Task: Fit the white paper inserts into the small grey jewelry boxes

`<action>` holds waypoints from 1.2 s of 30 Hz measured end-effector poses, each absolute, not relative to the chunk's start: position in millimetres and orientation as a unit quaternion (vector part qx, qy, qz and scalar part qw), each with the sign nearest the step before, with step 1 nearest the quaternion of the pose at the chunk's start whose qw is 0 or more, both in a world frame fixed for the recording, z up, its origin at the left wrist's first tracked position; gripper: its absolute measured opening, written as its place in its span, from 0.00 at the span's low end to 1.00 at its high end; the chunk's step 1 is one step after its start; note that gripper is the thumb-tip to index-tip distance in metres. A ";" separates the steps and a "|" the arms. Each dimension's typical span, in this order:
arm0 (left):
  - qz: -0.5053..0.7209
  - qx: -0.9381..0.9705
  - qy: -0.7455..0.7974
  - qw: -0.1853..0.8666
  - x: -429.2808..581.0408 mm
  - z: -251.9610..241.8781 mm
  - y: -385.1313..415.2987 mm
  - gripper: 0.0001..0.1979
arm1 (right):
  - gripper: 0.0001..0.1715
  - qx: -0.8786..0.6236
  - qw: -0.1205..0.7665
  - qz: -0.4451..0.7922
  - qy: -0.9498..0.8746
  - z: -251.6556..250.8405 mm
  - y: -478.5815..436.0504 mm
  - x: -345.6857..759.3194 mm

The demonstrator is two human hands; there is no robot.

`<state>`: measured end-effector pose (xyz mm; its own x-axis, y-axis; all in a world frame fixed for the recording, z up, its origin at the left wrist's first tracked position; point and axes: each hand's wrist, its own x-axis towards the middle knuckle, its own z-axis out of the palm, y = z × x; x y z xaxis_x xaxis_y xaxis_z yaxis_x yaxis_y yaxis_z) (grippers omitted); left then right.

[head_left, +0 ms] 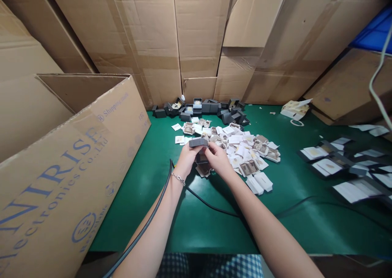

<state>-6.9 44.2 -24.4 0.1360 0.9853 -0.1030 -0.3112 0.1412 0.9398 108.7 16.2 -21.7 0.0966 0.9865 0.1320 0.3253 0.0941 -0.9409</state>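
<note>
A small dark grey box [198, 142] with its lid up is held between my two hands above the green table. My left hand [187, 157] grips its left side, fingers wrapped around it. On the other side, my right hand [218, 157] pinches the box's edge; its fingertips are partly hidden. Just behind and to the right lies a heap of white cards and moulded paper inserts [241, 147]. Several similar dark boxes [211, 107] are lined up along the back, some standing open.
A large open cardboard carton [92, 159] stands at the left. Black boxes with white inserts [327, 165] lie spread at the right. A black cable [211, 206] crosses the green tabletop [208, 237] under my arms. Stacked cartons [147, 37] wall off the back.
</note>
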 end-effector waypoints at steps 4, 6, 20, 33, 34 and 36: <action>0.519 0.409 0.411 0.628 -8.9 -23.8 45.2 0.16 | 0.13 -0.580 0.449 0.350 -0.582 -19.4 15.5 108.7; 0.515 0.415 0.415 0.625 -9.5 -22.4 45.2 0.16 | 0.12 -0.579 0.443 0.363 -0.580 -18.3 15.4 108.8; 0.500 0.462 0.424 0.598 -5.6 -7.1 36.5 0.11 | 0.14 -0.525 0.440 0.504 -0.527 -13.7 15.6 109.5; 0.489 0.482 0.409 0.601 0.5 -5.2 28.6 0.08 | 0.10 -0.556 0.453 0.403 -0.568 -13.0 15.4 111.7; 0.489 0.484 0.406 0.602 0.8 -5.9 28.3 0.08 | 0.09 -0.554 0.453 0.401 -0.571 -14.3 15.8 112.5; 0.490 0.485 0.406 0.600 1.5 -8.0 28.4 0.08 | 0.09 -0.552 0.451 0.406 -0.572 -16.2 16.1 113.6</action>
